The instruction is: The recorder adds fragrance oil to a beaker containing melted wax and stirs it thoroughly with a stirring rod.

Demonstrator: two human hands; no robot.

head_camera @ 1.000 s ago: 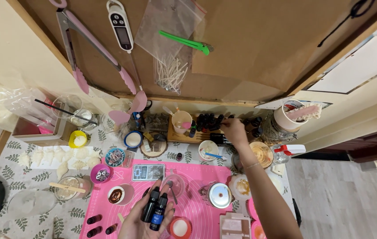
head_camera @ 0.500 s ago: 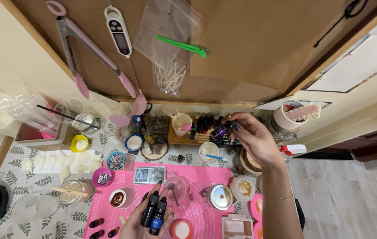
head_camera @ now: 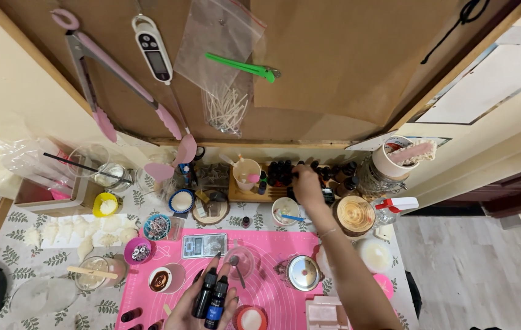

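My left hand (head_camera: 202, 308) holds two small dark dropper bottles (head_camera: 210, 294) upright over the pink mat (head_camera: 266, 244), near the bottom edge of the view. My right hand (head_camera: 307, 185) reaches to the back of the table, its fingers among a row of small dark bottles (head_camera: 285, 172) on a wooden tray (head_camera: 243, 195). Whether its fingers grip a bottle is not clear. A small digital scale (head_camera: 204, 245) lies just above my left hand.
A cream cup (head_camera: 246, 170), a white bowl (head_camera: 285, 209), a round wood slice (head_camera: 354, 214), a metal lid (head_camera: 304, 272), a clear glass bowl (head_camera: 238, 261) and small dishes crowd the table. Pink tongs (head_camera: 120, 82), a thermometer (head_camera: 153, 49) and a bag of wicks (head_camera: 224, 104) hang on the brown board.
My right hand drew back toward me from the tray half a second ago and has reached out again to the row of dark bottles. My left hand stayed put with its two bottles.
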